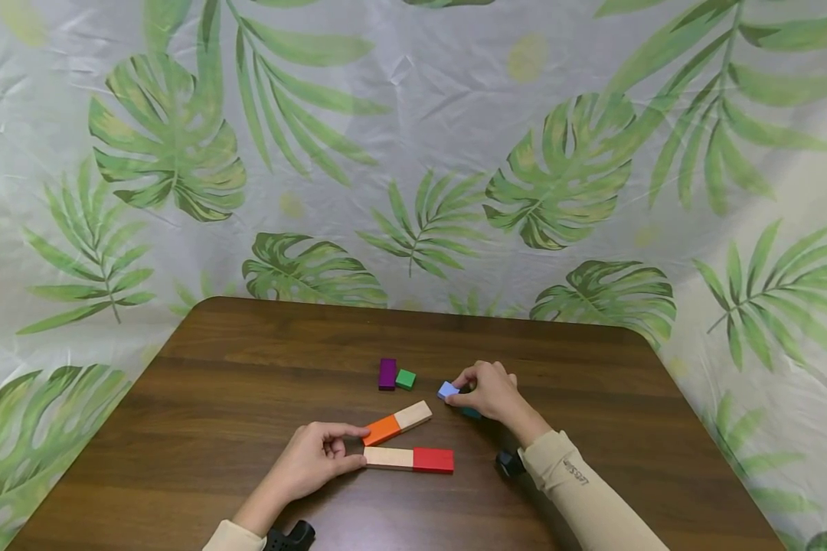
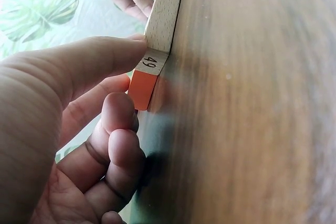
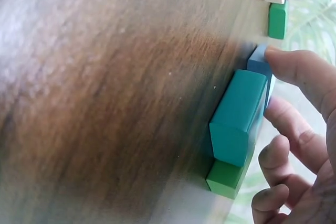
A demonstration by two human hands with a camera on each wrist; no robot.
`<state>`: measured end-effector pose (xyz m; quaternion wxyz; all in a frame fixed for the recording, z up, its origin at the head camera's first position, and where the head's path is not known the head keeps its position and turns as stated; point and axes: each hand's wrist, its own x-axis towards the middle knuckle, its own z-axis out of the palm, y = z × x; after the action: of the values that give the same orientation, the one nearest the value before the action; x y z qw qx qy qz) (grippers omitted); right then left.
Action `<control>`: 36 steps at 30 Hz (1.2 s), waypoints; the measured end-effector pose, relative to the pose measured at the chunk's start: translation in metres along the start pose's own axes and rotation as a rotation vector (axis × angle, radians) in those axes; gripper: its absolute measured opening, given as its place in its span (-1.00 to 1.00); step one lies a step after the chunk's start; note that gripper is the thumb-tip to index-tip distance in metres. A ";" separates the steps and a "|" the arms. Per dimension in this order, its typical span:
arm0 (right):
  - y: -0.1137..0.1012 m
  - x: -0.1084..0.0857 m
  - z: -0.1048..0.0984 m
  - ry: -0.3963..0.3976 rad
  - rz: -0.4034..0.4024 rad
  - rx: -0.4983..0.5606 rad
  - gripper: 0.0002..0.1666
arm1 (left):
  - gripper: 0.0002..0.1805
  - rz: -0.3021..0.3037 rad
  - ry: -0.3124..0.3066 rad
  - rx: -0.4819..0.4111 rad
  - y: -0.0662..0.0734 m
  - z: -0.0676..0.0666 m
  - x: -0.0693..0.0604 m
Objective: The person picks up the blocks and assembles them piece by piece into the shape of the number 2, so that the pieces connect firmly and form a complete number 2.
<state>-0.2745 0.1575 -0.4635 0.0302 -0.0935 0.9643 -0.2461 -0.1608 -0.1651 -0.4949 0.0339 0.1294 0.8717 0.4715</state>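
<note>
While the right hand (image 1: 491, 392) pinches the light blue block (image 1: 445, 391) between thumb and forefinger, the left hand (image 1: 310, 458) has its thumb on the near wooden block (image 1: 389, 458) and its forefinger on the orange block (image 1: 382, 431), so that the left ends of both are held between them. Whether the light blue block is lifted or rests on the table (image 1: 248, 344), I cannot tell.

Just under the right hand lie the teal block (image 3: 239, 114) and, behind it in the right wrist view, the dark green block (image 3: 227, 178). To the right of the left fingertips, two pairs go out end to end: the orange block with the far wooden block (image 1: 413, 415), and the near wooden block with the red block (image 1: 433, 461). These pairs are close together at the hand and spread apart as they leave it. Farther out, ahead of the left hand and to the left of the right one, the purple block (image 1: 387, 374) stands beside the bright green block (image 1: 405, 379).

As I judge, the work is only partly done: two pairs are lined up, but they do not lie parallel. The light blue block is in handling, and the other coloured blocks seem to remain outside these two lines.
</note>
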 end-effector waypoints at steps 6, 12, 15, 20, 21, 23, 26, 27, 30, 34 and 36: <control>0.001 0.003 0.000 -0.016 -0.027 0.016 -0.77 | -0.65 0.000 -0.001 0.000 0.001 0.000 0.001; 0.000 0.003 0.001 -0.049 -0.045 0.019 -0.75 | -0.64 -0.007 -0.009 -0.010 0.001 0.000 0.001; 0.000 0.001 0.001 -0.062 -0.055 0.009 -0.74 | -0.64 -0.008 -0.012 -0.016 0.000 0.000 0.001; -0.004 0.000 0.001 -0.067 -0.094 -0.022 -0.73 | -0.65 -0.003 -0.010 -0.012 0.000 -0.001 0.001; -0.005 -0.001 0.002 -0.068 -0.098 -0.026 -0.73 | -0.65 -0.004 -0.010 -0.012 -0.001 -0.001 0.001; -0.006 -0.001 0.002 -0.071 -0.109 -0.029 -0.73 | -0.65 -0.004 -0.009 -0.010 -0.001 -0.001 0.000; -0.008 -0.003 0.003 -0.070 -0.119 -0.030 -0.74 | -0.65 -0.002 -0.005 -0.007 -0.001 -0.001 0.000; -0.009 -0.003 0.003 -0.068 -0.124 -0.032 -0.74 | -0.65 -0.001 -0.003 -0.005 -0.001 0.000 0.000; -0.010 -0.004 0.003 -0.064 -0.139 -0.038 -0.75 | -0.65 0.000 0.003 0.001 -0.001 0.000 0.000; -0.010 -0.005 0.002 -0.076 -0.152 -0.032 -0.74 | -0.65 -0.002 0.006 0.004 -0.001 0.000 0.000; -0.008 -0.005 0.001 -0.086 -0.153 -0.028 -0.72 | -0.65 -0.002 0.007 0.004 -0.001 0.000 0.000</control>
<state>-0.2682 0.1506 -0.4607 0.0516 -0.1778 0.9554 -0.2301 -0.1613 -0.1656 -0.4962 0.0310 0.1270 0.8728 0.4702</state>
